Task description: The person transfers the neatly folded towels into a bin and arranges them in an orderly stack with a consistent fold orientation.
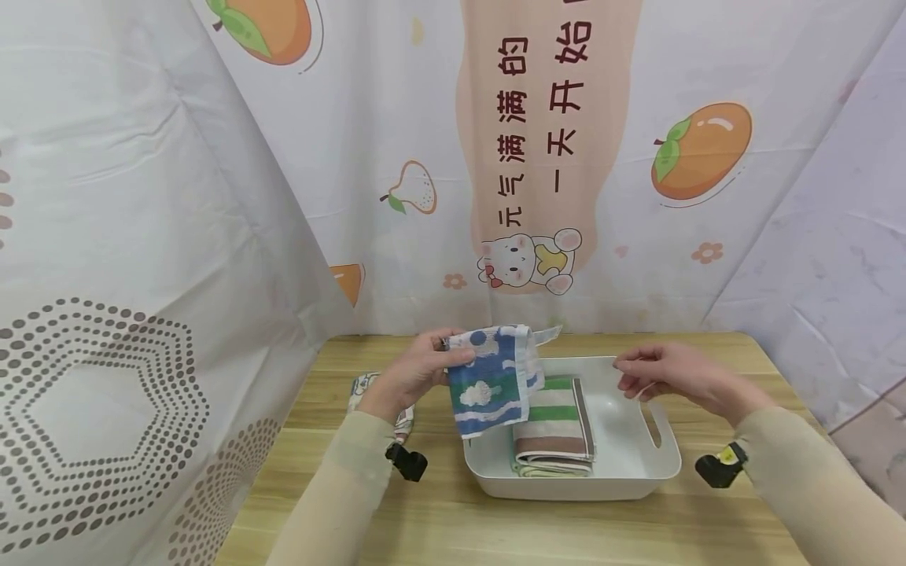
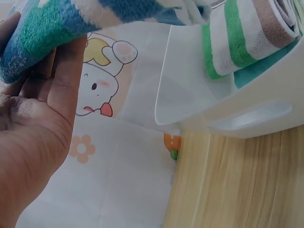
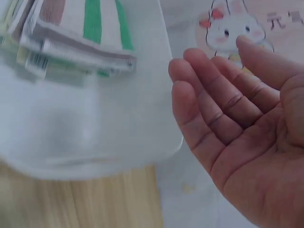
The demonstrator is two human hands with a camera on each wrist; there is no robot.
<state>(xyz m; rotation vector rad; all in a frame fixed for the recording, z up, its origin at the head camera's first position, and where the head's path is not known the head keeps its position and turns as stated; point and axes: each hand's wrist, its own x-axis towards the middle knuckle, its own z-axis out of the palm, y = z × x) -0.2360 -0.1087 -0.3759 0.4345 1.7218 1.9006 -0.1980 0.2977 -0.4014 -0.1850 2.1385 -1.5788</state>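
My left hand (image 1: 425,365) grips a blue, green and white patterned towel (image 1: 488,385) by its left side, thumb on top, and holds it up over the left end of a white plastic basket (image 1: 566,489). In the left wrist view the towel (image 2: 95,19) lies across the fingers. Inside the basket sits a folded striped towel (image 1: 555,420) in green, white and brown, stacked on other folded cloth. My right hand (image 1: 672,373) hovers over the basket's right end with its fingers loosely bent and nothing in them; the right wrist view shows its bare palm (image 3: 256,161).
Left of the basket, partly behind my left forearm, another patterned cloth (image 1: 403,424) lies on the wooden table (image 1: 340,487). The basket has a handle slot at its right end. A printed curtain (image 1: 396,251) hangs right behind the table.
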